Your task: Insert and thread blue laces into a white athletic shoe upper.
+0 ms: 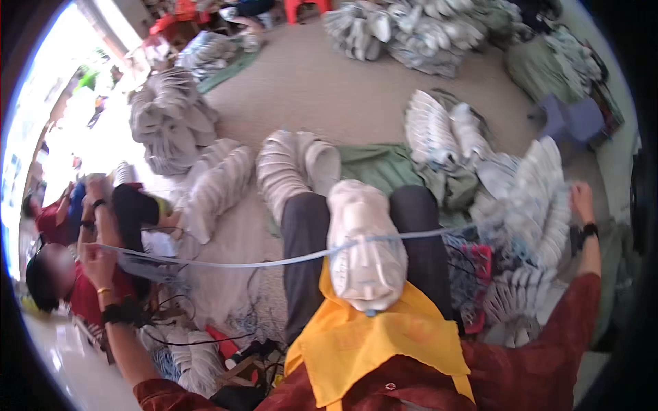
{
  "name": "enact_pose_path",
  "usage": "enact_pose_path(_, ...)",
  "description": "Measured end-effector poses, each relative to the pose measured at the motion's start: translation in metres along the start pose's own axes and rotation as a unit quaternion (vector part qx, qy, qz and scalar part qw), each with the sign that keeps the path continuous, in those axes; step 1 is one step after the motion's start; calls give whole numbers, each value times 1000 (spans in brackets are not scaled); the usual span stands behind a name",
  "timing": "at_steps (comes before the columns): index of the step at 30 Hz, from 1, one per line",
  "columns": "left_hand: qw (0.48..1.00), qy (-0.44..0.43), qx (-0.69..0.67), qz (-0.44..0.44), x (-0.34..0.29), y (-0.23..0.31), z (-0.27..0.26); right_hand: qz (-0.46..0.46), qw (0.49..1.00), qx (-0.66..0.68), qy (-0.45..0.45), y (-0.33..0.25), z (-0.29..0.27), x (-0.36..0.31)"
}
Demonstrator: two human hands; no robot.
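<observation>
Across my lap runs a long, thin, whitish translucent strip (267,263), drawn out nearly the full width between my arms. My left hand (100,266), far out to the left, is closed on its left end. Raised far to the right, my right hand (582,200) is closed with the fingers together; the strip leads toward it but fades against white pieces behind. On my lap, over a yellow apron (384,342), lies a stack of nested white cup-shaped pieces (367,274). The strip passes over this stack, and neither hand touches the stack.
Nested white stacks (281,171) stand before my knees, with more stacks (541,198) at right and a grey-white pile (168,113) at left. Green cloth (377,164) lies on the floor. A co-worker (51,274) sits close at left. Dark cables (205,340) and a purple stool (565,120) are around.
</observation>
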State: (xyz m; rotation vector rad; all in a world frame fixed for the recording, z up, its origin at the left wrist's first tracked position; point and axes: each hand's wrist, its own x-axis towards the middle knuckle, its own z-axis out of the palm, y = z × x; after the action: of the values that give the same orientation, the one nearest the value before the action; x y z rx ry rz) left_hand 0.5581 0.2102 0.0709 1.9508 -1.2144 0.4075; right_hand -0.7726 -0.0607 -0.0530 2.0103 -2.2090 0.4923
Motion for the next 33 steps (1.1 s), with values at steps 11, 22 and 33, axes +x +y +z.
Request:
enact_pose_path(11,838,-451,-160,-264,-128,150,132,267,853,378,-242,-190,-34,-50)
enact_pose_path(22,736,-541,-386,-128,-239,359,176,-302,832,372,-280,-514,-1,-156)
enact_pose_path(33,844,-431,-318,-28,-250,383,208,-296,876,359,-126,-562,34,-134)
